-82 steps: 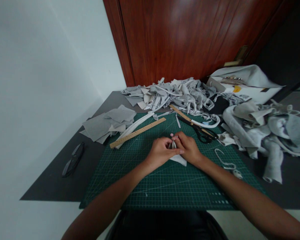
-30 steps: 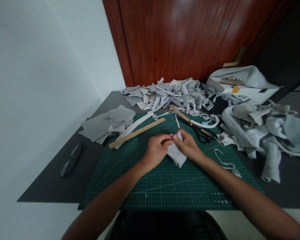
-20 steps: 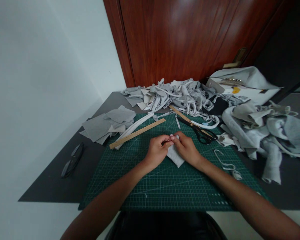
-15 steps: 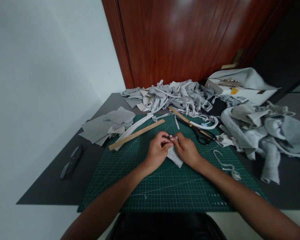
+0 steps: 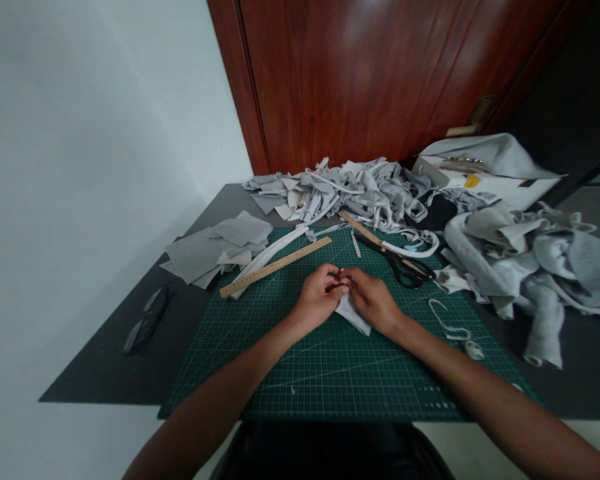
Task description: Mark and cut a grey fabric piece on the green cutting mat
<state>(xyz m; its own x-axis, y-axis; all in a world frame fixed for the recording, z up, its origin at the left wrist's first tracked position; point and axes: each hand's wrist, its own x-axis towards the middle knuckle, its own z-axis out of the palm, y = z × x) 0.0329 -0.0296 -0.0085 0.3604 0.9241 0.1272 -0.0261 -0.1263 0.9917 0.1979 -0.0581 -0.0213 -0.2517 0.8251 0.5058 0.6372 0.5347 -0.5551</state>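
Observation:
Both hands meet over the middle of the green cutting mat, pinching the top of a small piece of light grey fabric. My left hand is closed, thumb and fingertips together at the fabric's upper end. From the other side my right hand grips the same end, its fingers curled and covering part of the cloth. The lower part of the fabric hangs out between the hands, over the mat. Whatever lies right between the fingertips is mostly hidden.
A wooden ruler lies left on the mat; black scissors lie right, beyond my right hand. Grey fabric scraps pile at the back, with more cloth at right. Folded glasses rest at left. A thin strip curls on the mat.
The hands stay together on the fabric, fingertips closing in a little. A small pink spot seen between them earlier is now covered. The whole view has shifted slightly.

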